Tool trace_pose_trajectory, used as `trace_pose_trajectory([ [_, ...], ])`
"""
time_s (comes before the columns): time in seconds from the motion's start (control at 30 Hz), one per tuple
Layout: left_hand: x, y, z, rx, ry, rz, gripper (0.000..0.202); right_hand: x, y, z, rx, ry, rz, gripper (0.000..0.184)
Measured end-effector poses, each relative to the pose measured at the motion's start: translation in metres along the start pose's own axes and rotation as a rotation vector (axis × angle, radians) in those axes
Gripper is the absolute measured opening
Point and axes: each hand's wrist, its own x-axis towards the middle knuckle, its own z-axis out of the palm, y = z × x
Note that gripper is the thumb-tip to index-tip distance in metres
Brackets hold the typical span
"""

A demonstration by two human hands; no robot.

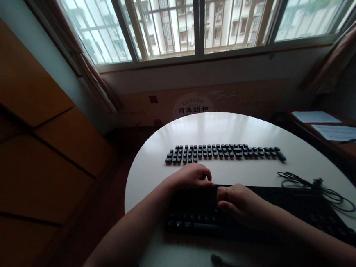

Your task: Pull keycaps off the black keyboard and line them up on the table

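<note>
A black keyboard (pixel 188 200) lies on the round white table (pixel 149 160), its upper area bare of keycaps and its lower rows still capped. My left hand (pixel 196 175) is at the keyboard's back edge, fingers curled and thumb close to them; whatever is between them is hidden. Over the middle of the keyboard, my right hand (pixel 237 198) is closed with thumb and fingers bent together, and I cannot make out what it grips. Beyond my hands, loose black keycaps (pixel 213 151) are laid out in several rows.
A coiled black cable (pixel 321 190) rests at the table's right side. Near the front edge lies a dark brush-like tool (pixel 217 261), partly in shadow. Papers (pixel 341 133) and a pen are on a brown side table at right. A wooden cabinet (pixel 65 146) stands left.
</note>
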Motion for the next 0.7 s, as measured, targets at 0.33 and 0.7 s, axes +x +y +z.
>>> trace_pose_trajectory([
  [0.33, 0.0, 0.002, -0.001, -0.013, -0.013, -0.013, 0.024, 0.002, -0.007, 0.013, -0.122, 0.046, -0.131, 0.027],
  [0.7, -0.002, 0.002, -0.004, -0.026, -0.023, -0.025, 0.022, 0.002, 0.008, 0.022, -0.012, 0.288, -0.275, 0.044],
])
